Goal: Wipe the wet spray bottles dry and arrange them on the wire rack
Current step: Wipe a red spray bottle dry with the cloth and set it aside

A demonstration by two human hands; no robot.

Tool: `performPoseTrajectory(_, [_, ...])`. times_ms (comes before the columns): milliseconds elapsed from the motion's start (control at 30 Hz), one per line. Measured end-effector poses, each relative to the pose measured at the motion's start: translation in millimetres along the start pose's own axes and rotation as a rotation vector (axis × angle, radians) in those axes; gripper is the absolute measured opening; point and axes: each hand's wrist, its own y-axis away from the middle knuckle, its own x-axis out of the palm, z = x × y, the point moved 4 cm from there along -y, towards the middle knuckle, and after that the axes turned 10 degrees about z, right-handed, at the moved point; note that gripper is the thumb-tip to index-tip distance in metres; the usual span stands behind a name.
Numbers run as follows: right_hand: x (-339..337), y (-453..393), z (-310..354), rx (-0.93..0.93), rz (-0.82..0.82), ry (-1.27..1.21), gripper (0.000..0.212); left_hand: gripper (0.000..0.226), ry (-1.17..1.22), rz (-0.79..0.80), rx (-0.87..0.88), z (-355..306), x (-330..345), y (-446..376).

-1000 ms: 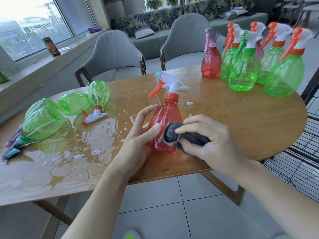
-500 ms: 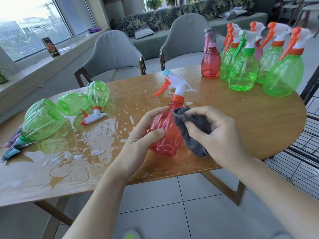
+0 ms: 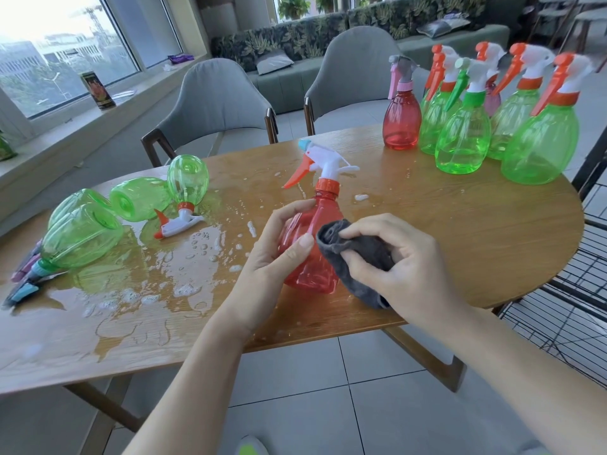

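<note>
You have the red spray bottle (image 3: 312, 254) tilted slightly, near the front edge of the tabletop (image 3: 460, 244), its white trigger head with the orange lever pointing left. Your left hand (image 3: 272, 257) grips its body from the left side, fingers curled round the back and thumb lying across the front. Your right hand (image 3: 394, 257) pinches a bunched grey cloth (image 3: 358, 254) and presses it against the bottle's right side; a fold of the cloth hangs below your palm.

To the left of the bottle the tabletop is wet, with puddles and patches of foam reaching toward the left edge. There, green bottles (image 3: 82, 234) lie on their sides in the water, one of them with its white and orange trigger head toward you.

At the far right corner of the tabletop stands a close group of upright bottles: a red bottle with a grey head (image 3: 402, 119) and several green ones (image 3: 538, 142) with orange or green levers.

Just beyond the right edge you can see the black wire rack (image 3: 565, 310). Two grey chairs (image 3: 216, 106) stand at the far edge.
</note>
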Motion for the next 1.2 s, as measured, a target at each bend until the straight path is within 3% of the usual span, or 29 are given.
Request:
performPoseTrajectory(233, [-4.3,-5.5,2.4,-0.037,-0.049,0.035,0.023,0.044,0.122,-0.003,-0.014,0.1,2.1,-1.6])
performPoseTrajectory(433, [10.9,7.2,7.3,-0.124,0.044,0.125,0.019,0.044,0.195,-0.098,-0.032,6.5,-1.4,-2.7])
performPoseTrajectory(833, [16.1,14.0,8.1,-0.274,0.148,0.314,0.017,0.047,0.349,-0.110,-0.058,4.8,-3.8,-1.7])
performPoseTrajectory(1000, [12.8,10.7,7.3,-0.254,0.112,0.279,0.017,0.047,0.351,-0.057,-0.041,6.5,-5.4,0.5])
performPoseTrajectory(1200, [-9.2,-12.2,8.5,-0.174,-0.089,0.282,0.019,0.042,0.270,0.022,-0.053,5.5,-8.7,5.7])
